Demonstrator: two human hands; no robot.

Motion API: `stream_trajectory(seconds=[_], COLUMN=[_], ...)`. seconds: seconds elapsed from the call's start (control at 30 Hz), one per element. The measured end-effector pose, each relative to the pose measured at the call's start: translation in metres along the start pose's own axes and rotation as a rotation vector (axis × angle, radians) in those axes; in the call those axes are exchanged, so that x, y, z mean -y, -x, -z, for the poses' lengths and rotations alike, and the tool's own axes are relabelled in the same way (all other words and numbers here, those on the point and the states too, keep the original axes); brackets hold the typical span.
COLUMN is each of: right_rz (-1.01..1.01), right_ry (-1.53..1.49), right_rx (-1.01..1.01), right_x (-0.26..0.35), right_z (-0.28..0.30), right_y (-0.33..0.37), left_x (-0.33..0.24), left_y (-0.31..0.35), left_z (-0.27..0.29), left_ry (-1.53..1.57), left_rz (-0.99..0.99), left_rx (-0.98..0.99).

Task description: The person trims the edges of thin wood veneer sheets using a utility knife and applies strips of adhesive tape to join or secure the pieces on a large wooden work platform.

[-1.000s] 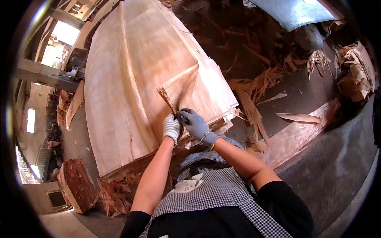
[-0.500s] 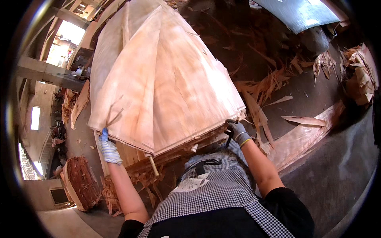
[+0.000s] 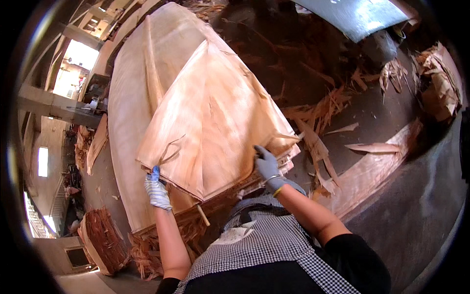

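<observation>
A thin pale wood veneer sheet [image 3: 183,112] lies creased over a larger stack, its near edge raised toward me. My left hand [image 3: 157,190], in a blue-and-white striped glove, is closed on the sheet's near left corner, thumb on top. At the near right, my right hand [image 3: 268,165], in a grey glove with dark fingertips, bends its fingers at the sheet's edge, where the wood buckles; part of its grip is hidden. A loose splinter [image 3: 172,151] rests on the sheet near my left hand. Below the edge, a narrow wood strip [image 3: 203,215] sticks out.
The wider veneer stack [image 3: 128,117] extends away on the left. Torn veneer scraps [image 3: 320,115] litter the dark floor at right. A bundle of reddish wood [image 3: 104,240] stands at lower left, and a bluish metal panel [image 3: 364,19] is at the far right.
My left hand has moved right, drawing the sheet's left corner with it and baring the veneer beneath. The right hand has shifted left, and the sheet buckles beside it.
</observation>
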State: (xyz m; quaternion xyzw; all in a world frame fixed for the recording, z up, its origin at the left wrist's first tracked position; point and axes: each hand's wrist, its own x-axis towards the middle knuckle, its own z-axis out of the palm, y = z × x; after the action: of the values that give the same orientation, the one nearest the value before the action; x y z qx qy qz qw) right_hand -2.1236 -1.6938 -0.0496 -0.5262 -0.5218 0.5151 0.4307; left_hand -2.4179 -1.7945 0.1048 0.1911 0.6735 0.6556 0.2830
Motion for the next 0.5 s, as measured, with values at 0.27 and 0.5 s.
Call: stream_trajectory(seconds=[0.27, 0.5], right_rz=[0.294, -0.302], right_ry=[-0.019, -0.172], right_rx=[0.343, 0.168], right_x=[0.045, -0.059], right_z=[-0.029, 0.002], right_y=[0.020, 0.000], left_x=[-0.007, 0.001], left_y=[0.015, 0.010], left_z=[-0.035, -0.022], left_ry=[-0.129, -0.144], left_rz=[0.007, 0.033], left_rx=[0.041, 0.043])
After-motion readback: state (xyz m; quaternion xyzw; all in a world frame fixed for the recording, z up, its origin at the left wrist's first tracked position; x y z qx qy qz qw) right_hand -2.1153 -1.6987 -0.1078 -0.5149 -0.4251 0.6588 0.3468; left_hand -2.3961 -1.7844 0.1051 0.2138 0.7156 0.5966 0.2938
